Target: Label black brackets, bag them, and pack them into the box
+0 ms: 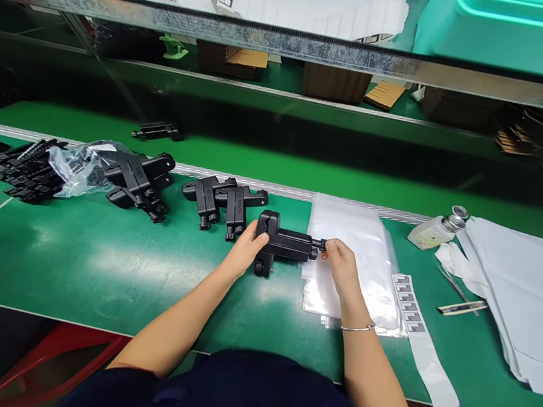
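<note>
Bench, green mat. Both forearms reach out from the near edge, with a bracelet on the right wrist.

Left hand: fingers closed round the thick end of a black bracket, thumb on top. Right hand: fingertips pinched on the small knob at the bracket's other end. The bracket lies crosswise between our hands, foot touching the mat, right end over the edge of the bag stack.

Our judgement on the hold: let the left hand carry the weight and stay fixed, and let the right work only the knob with a light pinch (the piece looks stiff, so a hard squeeze gains nothing). Resting the foot on the mat steadies it. The bags are slippery, so any slide would start there.

Just right of the bags: a label strip. Beyond: a bottle and white sheets.

Further left: two more brackets, then a heap.

Far: a belt with one lone part.
</note>
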`<state>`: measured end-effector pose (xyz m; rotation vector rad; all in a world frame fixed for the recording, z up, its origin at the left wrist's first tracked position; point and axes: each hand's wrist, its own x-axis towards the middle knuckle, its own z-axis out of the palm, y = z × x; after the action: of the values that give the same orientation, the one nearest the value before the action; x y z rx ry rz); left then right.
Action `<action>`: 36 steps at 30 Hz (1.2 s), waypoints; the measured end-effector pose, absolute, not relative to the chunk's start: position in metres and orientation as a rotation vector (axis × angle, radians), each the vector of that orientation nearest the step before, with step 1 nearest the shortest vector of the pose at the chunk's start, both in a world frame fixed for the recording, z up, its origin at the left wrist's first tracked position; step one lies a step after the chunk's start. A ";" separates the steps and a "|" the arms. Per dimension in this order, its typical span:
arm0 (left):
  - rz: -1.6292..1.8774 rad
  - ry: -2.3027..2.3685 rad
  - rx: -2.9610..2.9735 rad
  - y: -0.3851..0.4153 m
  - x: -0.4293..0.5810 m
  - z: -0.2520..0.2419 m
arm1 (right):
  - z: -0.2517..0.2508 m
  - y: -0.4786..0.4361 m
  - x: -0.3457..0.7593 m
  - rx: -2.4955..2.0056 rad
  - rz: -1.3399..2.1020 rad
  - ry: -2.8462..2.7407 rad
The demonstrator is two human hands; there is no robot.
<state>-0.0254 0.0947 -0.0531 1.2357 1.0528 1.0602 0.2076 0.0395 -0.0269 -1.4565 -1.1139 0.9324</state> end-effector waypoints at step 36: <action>1.145 1.009 1.206 0.096 -0.035 -0.050 | -0.023 0.032 0.206 -1.428 0.848 -1.088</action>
<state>-0.0346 0.0963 -0.0497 1.2060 1.0093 1.1449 0.2055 0.0321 -0.0228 -1.4280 -1.0876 0.8482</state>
